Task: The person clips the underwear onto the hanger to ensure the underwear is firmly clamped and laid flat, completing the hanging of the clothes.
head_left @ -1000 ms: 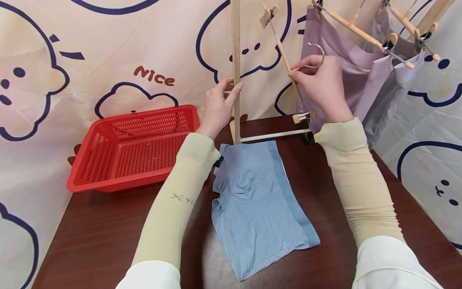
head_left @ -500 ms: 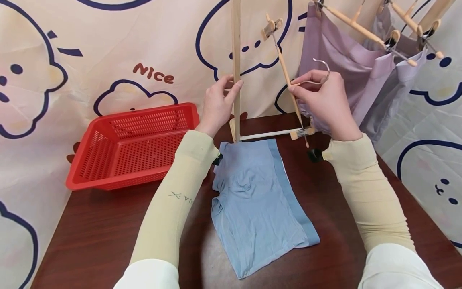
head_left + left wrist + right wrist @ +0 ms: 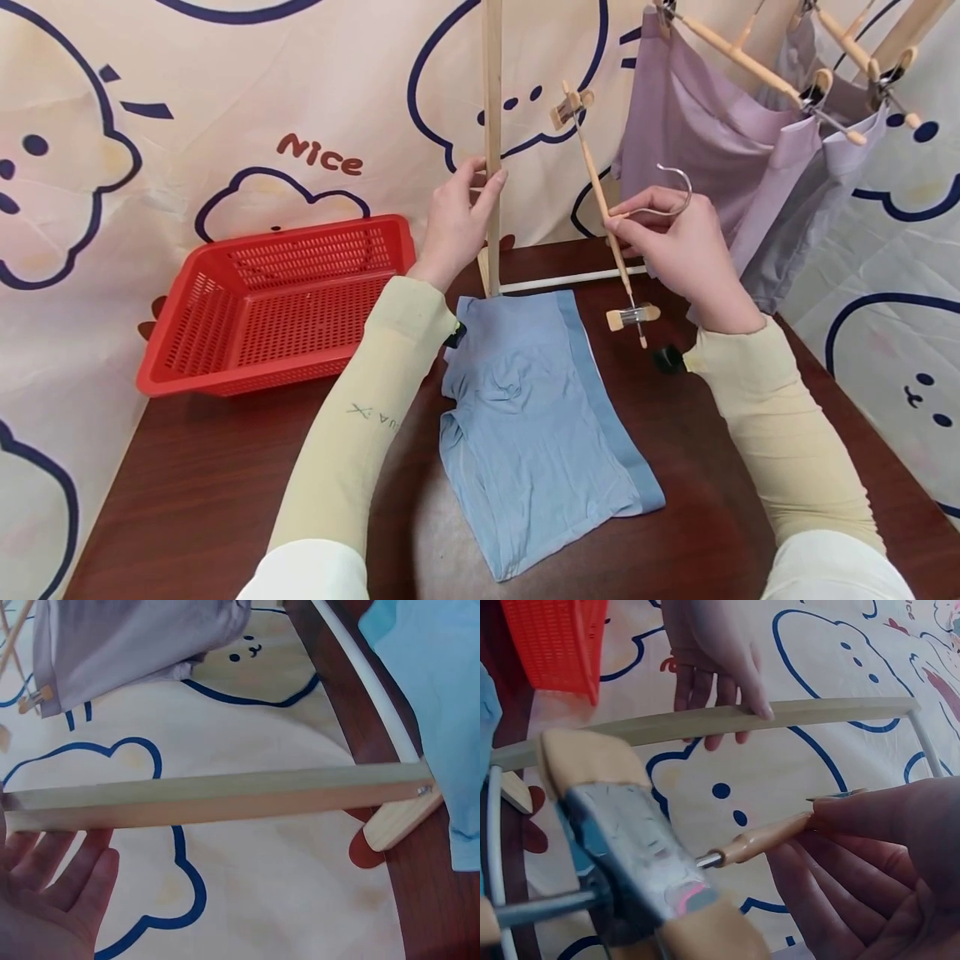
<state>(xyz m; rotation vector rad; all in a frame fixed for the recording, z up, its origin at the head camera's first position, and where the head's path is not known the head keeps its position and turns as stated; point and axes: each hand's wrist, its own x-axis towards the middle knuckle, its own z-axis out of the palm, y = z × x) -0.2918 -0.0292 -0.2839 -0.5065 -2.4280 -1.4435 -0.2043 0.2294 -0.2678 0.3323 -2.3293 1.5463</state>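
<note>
My right hand point(image 3: 693, 258) pinches a wooden clip hanger point(image 3: 592, 171) near the base of its metal hook. The hanger bar is tilted, its lower end toward me, with a clip near each end. In the right wrist view, one metal clip point(image 3: 634, 840) looms large in front of the pinching fingers point(image 3: 832, 889). My left hand point(image 3: 453, 217) holds the upright wooden post point(image 3: 492, 92) of a rack, thumb on one side and fingers on the other. Light-blue shorts point(image 3: 536, 433), resembling boxer briefs, lie flat on the table below both hands.
A red perforated basket point(image 3: 217, 386) stands at left on the dark wooden table point(image 3: 247, 492). Purple shorts point(image 3: 697, 133) and a grey garment point(image 3: 795, 217) hang from clip hangers at upper right. The rack's white bottom rod point(image 3: 573, 279) crosses behind the blue shorts.
My right hand has come down and slightly right, bringing the hanger lower and nearer, away from the hanging purple shorts. My left hand stays on the post; the blue shorts lie unchanged.
</note>
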